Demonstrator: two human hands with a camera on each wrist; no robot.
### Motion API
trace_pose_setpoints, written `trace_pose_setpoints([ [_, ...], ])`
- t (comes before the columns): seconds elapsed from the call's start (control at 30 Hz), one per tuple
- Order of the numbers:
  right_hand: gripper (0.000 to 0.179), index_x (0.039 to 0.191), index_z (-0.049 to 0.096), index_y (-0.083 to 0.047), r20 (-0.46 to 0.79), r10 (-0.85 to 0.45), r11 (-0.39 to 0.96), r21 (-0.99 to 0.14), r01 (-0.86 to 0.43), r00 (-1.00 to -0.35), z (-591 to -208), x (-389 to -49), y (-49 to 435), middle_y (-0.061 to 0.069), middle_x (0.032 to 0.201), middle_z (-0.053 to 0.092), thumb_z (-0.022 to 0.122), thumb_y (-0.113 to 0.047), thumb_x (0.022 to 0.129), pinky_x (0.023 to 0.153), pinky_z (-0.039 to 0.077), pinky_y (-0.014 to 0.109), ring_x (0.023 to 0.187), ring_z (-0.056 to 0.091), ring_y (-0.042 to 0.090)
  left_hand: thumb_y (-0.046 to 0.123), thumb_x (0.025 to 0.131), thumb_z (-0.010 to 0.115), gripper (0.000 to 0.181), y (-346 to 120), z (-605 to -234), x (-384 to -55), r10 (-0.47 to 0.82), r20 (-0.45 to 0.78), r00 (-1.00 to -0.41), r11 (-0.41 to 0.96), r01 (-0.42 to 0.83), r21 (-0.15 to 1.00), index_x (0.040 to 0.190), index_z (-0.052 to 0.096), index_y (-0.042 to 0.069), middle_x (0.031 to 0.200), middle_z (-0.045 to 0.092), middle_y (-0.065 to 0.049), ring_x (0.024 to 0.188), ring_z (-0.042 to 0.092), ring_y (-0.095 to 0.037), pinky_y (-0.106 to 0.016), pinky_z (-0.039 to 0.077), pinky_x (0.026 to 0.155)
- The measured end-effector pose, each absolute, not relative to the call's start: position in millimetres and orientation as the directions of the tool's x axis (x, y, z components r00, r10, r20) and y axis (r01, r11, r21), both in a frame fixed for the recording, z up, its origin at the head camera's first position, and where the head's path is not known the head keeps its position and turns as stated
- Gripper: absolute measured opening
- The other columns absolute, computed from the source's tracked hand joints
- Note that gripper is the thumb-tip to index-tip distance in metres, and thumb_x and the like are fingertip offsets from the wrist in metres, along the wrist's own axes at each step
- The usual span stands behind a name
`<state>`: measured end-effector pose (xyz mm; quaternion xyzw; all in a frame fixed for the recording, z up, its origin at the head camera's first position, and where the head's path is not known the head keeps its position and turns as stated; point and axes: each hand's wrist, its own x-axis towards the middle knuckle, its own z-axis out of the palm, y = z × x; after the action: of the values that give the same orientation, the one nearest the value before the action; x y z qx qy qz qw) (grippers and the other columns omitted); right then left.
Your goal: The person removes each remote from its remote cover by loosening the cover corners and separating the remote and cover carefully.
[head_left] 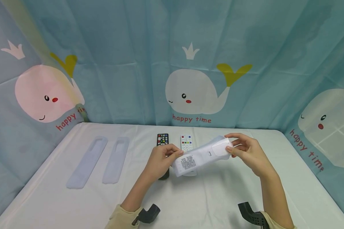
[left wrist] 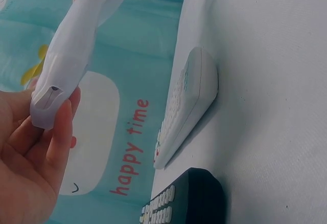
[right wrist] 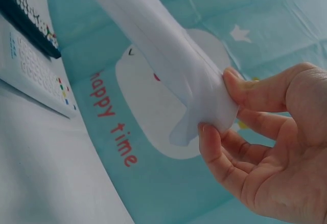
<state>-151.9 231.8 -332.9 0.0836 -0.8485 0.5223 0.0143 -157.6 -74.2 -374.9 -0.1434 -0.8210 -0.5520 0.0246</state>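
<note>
Both hands hold up a white remote control inside a translucent silicone cover, above the table and tilted, right end higher. Its back faces the head camera, showing a printed code and the battery lid. My left hand pinches the lower end, where the left wrist view shows a slot in the cover. At the other end, my right hand pinches the cover between thumb and fingers. A loose flap of the cover hangs beside the right fingertips.
Behind the held remote, a black remote and another white remote lie buttons up, partly hidden. Two flat translucent covers lie at left on the white-clothed table. A blue whale-print curtain stands along the back and sides.
</note>
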Motion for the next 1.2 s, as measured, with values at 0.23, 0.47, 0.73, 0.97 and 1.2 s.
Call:
trace_pose_setpoints([
  [0.23,0.045,0.141,0.06,0.004,0.116,-0.127,0.454,-0.876,-0.161,-0.985,-332.1,-151.8,232.6,0.017,0.112,0.068,0.072,-0.005,0.099,0.073,0.057,0.025,0.078,0.07,0.011,0.011,0.098,0.075,0.007,-75.3,-375.0,-157.7,0.209,0.205,-0.956,0.36,0.27,0.893,0.093,0.08,0.008,0.087,0.079,-0.004,0.074,0.065,-0.011,-0.021,0.049,0.055],
  [0.47,0.045,0.141,0.059,0.004,0.118,-0.127,0.449,-0.879,-0.163,-0.985,-333.2,-152.2,232.8,0.018,0.112,0.068,0.071,-0.005,0.099,0.073,0.057,0.025,0.079,0.07,0.012,0.011,0.098,0.075,0.007,-75.5,-377.2,-159.4,0.217,0.2,-0.955,0.349,0.268,0.898,0.096,0.08,0.007,0.09,0.079,-0.005,0.076,0.066,-0.012,-0.02,0.05,0.057],
  [0.73,0.045,0.143,0.058,0.004,0.125,-0.093,0.44,-0.885,-0.154,-0.988,-334.0,-152.4,235.4,0.018,0.114,0.066,0.07,-0.004,0.1,0.073,0.058,0.024,0.082,0.069,0.011,0.011,0.097,0.077,0.01,-82.6,-378.4,-163.2,0.265,0.105,-0.958,0.28,0.181,0.943,0.103,0.079,0.003,0.1,0.078,-0.008,0.081,0.071,-0.014,-0.045,0.064,0.078],
  [0.97,0.046,0.144,0.058,0.002,0.105,-0.06,0.478,-0.87,-0.121,-0.993,-333.7,-150.3,238.3,0.018,0.117,0.067,0.071,-0.008,0.101,0.075,0.057,0.022,0.088,0.067,0.007,0.008,0.092,0.081,0.018,-93.7,-377.3,-161.9,0.34,0.024,-0.94,0.234,0.109,0.966,0.108,0.078,0.001,0.101,0.079,-0.009,0.09,0.073,-0.015,-0.036,0.061,0.084],
  [1.2,0.047,0.145,0.059,0.001,0.098,-0.07,0.497,-0.86,-0.12,-0.993,-332.8,-151.5,236.4,0.021,0.123,0.068,0.071,-0.009,0.101,0.078,0.056,0.02,0.092,0.066,0.005,0.002,0.09,0.08,0.022,-101.6,-377.1,-161.4,0.413,0.047,-0.91,0.218,0.149,0.964,0.111,0.078,-0.005,0.108,0.075,-0.013,0.09,0.07,-0.016,-0.025,0.058,0.078],
])
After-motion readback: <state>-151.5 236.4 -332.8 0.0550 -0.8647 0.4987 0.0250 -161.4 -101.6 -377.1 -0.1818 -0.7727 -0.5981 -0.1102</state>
